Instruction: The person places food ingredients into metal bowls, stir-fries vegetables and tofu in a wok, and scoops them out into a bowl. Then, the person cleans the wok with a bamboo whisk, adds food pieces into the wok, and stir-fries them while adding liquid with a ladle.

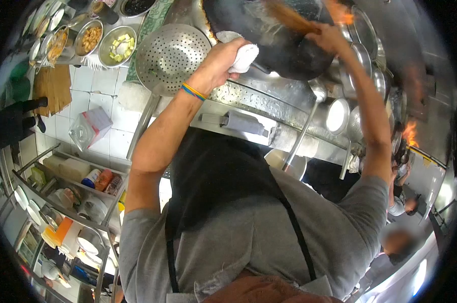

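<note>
At the edge of a big dark wok (304,58), my left hand (221,60) is closed round a white folded cloth (244,58). My right hand (329,39) grips a brown bamboo brush (289,17) whose far end is over the wok; its bristles are blurred. Some water or steam shows inside the wok. Beside my left forearm lies a perforated metal strainer (172,56) with a long handle. A ladle (317,91) rests near the wok's lower right side.
Flames (409,132) burn at the right, with more near the wok. Bowls of food, one with green pieces (119,48), stand upper left. A shelf rack (107,222) is at lower left. Other people (402,204) are at far right.
</note>
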Motion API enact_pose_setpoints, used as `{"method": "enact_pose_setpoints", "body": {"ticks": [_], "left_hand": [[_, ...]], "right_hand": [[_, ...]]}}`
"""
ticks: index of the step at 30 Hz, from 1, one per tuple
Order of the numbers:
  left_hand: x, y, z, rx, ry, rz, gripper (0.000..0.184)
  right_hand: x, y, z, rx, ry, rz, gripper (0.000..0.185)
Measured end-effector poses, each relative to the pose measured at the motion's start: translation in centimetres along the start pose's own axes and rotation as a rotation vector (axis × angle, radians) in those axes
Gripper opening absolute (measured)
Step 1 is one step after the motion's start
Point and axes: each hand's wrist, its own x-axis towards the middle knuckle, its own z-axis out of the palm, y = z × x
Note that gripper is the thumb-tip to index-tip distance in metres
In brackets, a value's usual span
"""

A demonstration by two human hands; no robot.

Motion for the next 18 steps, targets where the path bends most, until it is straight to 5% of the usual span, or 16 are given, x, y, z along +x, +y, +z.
{"method": "enact_pose_setpoints", "body": {"ticks": [3, 7, 11, 12, 15, 18], "left_hand": [[0.1, -0.3, -0.1, 0.008, -0.006, 0.012, 0.023], [0.4, -0.2, -0.2, 0.027, 0.022, 0.028, 0.024], [-0.1, -0.3, 0.2, 0.052, 0.041, -0.01, 0.024], [0.0, 0.0, 0.3, 0.054, 0.044, -0.013, 0.023], [0.2, -0.1, 0.0, 0.052, 0.032, 0.024, 0.024], [0.3, -0.6, 0.0, 0.059, 0.027, 0.016, 0.025]], "right_hand": [[0.5, -1.6, -0.5, -0.089, 0.012, 0.358, 0.057], [-2.0, -3.1, -0.2, 0.238, -0.071, 0.071, 0.047], [0.1, -0.7, 1.4, -0.089, 0.115, 0.301, 0.059], [-0.2, -3.2, -0.1, -0.074, 0.007, 0.35, 0.058], [-2.7, -4.9, 0.2, 0.229, -0.043, 0.065, 0.048], [0.2, -1.0, 0.7, 0.064, 0.044, 0.182, 0.047]]}}
